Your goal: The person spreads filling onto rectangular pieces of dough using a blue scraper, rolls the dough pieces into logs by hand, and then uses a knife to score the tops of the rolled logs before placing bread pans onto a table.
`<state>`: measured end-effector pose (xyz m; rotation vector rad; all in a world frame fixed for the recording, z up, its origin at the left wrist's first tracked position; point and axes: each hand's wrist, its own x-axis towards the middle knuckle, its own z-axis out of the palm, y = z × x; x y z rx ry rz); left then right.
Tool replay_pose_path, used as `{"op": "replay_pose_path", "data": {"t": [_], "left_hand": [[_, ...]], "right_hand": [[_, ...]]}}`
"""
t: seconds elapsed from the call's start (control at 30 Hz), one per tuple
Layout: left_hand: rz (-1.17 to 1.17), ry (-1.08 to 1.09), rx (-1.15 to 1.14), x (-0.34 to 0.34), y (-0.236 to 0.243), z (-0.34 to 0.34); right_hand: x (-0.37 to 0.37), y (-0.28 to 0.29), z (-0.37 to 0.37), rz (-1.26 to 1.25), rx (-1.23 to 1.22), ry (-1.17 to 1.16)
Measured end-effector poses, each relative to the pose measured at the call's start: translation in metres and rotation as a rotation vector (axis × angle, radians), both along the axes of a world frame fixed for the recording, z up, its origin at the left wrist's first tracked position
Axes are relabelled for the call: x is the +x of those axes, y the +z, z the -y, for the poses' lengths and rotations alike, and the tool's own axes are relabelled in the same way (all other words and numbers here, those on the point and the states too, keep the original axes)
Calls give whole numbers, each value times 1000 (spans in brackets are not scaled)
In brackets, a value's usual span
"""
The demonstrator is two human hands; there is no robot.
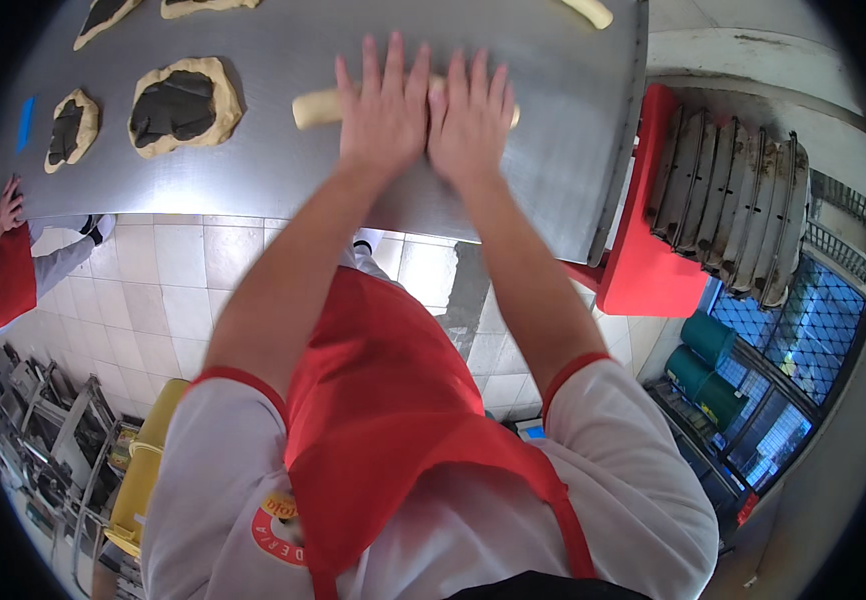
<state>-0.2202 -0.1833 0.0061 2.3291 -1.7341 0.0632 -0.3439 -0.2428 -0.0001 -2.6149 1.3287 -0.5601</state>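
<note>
Under both my palms lies a pale roll of dough (315, 109) on the steel table (283, 180). My left hand (385, 115) rests flat on its middle, fingers stretched forward and slightly apart. Right beside it, thumbs nearly touching, my right hand (471, 115) presses on the roll with its fingers spread. The roll's left end sticks out past my left hand, and only a small tip shows beyond my right. To the left, a flattened dough piece (221, 130) carries a dark sheet of filling (175, 108). A smaller piece of dough with dark filling (71, 130) lies farther left.
At the far right of the tabletop lies another dough roll (589, 12). More filled dough pieces (108, 15) sit at the upper left. A co-worker's hand (10, 205) touches the table's left edge. Right of the table stand a red panel (643, 260) and stacked metal trays (728, 205).
</note>
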Motion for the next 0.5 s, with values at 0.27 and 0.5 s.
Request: {"op": "replay_pose_path", "data": {"t": [0.27,0.5], "left_hand": [[18,-172,-74,15,-7,-3],[-404,-151,-188,28,30,-114]], "right_hand": [[-6,6,1,-33,-28,2],[-68,28,-63,122,50,-172]]}}
